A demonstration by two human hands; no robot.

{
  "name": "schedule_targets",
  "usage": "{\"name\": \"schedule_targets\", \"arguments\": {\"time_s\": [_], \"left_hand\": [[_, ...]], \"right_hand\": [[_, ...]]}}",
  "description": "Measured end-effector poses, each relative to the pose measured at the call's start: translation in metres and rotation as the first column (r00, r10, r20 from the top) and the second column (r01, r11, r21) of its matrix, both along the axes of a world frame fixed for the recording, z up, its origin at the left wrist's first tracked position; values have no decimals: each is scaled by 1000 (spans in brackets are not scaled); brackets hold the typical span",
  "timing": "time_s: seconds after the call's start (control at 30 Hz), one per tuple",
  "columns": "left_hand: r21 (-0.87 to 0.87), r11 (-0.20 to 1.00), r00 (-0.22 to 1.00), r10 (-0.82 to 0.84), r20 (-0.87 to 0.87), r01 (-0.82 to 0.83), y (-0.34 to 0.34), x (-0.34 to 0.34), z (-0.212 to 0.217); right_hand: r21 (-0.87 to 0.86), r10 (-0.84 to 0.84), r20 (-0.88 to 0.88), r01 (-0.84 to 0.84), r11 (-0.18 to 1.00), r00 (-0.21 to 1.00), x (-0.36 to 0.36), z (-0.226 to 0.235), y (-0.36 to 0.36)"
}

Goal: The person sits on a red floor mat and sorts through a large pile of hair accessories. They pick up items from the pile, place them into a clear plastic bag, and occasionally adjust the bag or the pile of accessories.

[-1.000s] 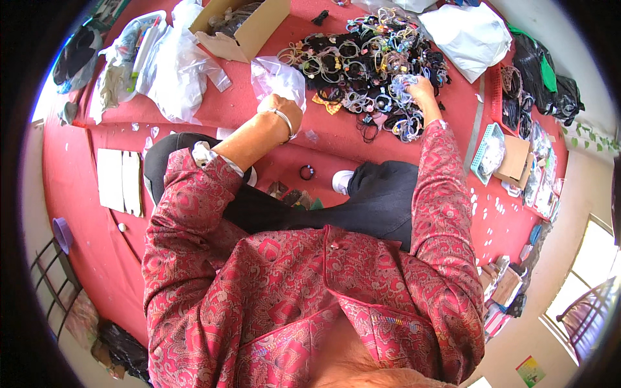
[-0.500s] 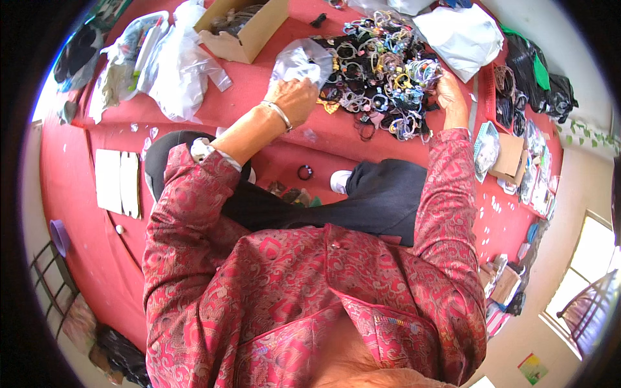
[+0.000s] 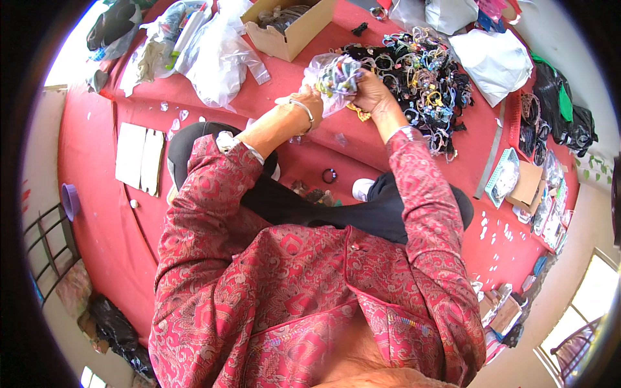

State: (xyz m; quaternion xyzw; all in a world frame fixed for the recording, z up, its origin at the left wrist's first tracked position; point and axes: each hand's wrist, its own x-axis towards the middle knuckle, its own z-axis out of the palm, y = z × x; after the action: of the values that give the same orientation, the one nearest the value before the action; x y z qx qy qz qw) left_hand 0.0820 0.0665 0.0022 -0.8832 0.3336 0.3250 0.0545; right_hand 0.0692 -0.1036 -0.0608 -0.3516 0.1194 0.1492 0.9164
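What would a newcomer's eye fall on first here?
Likely the large tangled heap of black and multicoloured bands on the red covering. Just left of it, the left hand holds a crumpled clear plastic bag, and the right hand a pastel bunch of bands. Beyond the heap's right side lies a bright white bag.

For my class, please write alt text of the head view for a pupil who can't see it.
Seen from above, the left hand holds a clear plastic bag while the right hand holds a bunch of colourful bands at it. A pile of black and coloured bands lies nearby on a red surface.
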Motion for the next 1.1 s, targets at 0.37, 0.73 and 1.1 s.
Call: {"name": "schedule_targets", "arguments": {"time_s": [0.37, 0.73, 1.1], "left_hand": [[311, 944, 990, 75, 115, -108, 1, 14, -11], [250, 951, 971, 136, 194, -183, 9, 26, 8], [232, 969, 991, 58, 117, -84, 30, 39, 14]], "right_hand": [[-721, 166, -431, -449, 527, 887, 36, -63, 16], [-793, 340, -226, 31, -609, 913, 11, -8, 10], [-949, 327, 130, 213, -233, 936, 9, 1, 11]]}}
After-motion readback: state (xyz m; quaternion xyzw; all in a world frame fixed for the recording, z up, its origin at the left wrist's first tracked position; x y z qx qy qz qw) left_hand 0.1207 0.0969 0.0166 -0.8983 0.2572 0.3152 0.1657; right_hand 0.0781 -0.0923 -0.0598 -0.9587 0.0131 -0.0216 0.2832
